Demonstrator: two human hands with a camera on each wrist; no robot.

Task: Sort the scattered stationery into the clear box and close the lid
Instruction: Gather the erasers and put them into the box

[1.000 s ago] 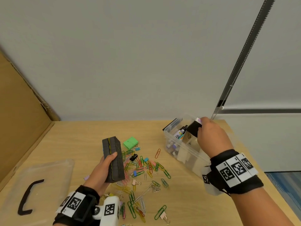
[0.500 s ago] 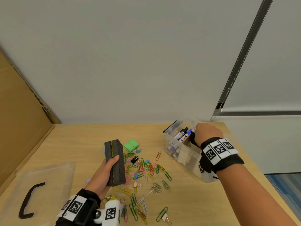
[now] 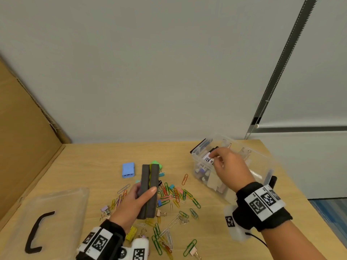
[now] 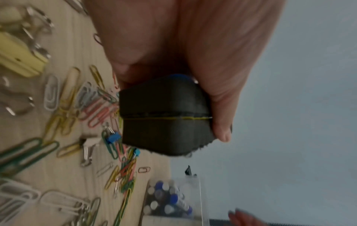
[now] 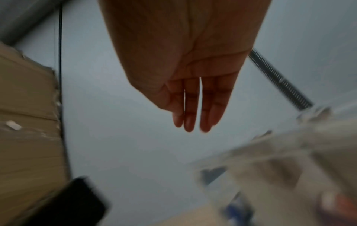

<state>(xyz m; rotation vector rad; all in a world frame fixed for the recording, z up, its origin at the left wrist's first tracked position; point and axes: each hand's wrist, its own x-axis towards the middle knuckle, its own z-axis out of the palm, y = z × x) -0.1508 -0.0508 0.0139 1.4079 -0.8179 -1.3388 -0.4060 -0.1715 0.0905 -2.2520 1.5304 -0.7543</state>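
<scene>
My left hand [image 3: 144, 190] grips a dark grey foam block [image 3: 149, 192] with a yellow band down its middle, held tilted above the scattered paper clips [image 3: 174, 196]. In the left wrist view the thumb [image 4: 222, 131] presses the block's [image 4: 166, 120] side. The clear box [image 3: 261, 162] stands at the back right with markers [image 3: 207, 158] upright in its near-left compartment. My right hand [image 3: 216, 160] hovers over that compartment; its fingers [image 5: 193, 119] are straight and hold nothing in the right wrist view.
The clear lid [image 3: 62, 207] with a black handle [image 3: 35, 233] lies at the front left. A blue block [image 3: 128, 170] and a green one [image 3: 156, 163] lie behind the clips. Binder clips [image 3: 131, 236] are mixed in. A cardboard sheet [image 3: 22, 143] leans at the left edge.
My right hand lowered a black item into the box and let go of it; its fingers are now empty. My left hand shifted the grey block slightly right, uncovering the blue block.
</scene>
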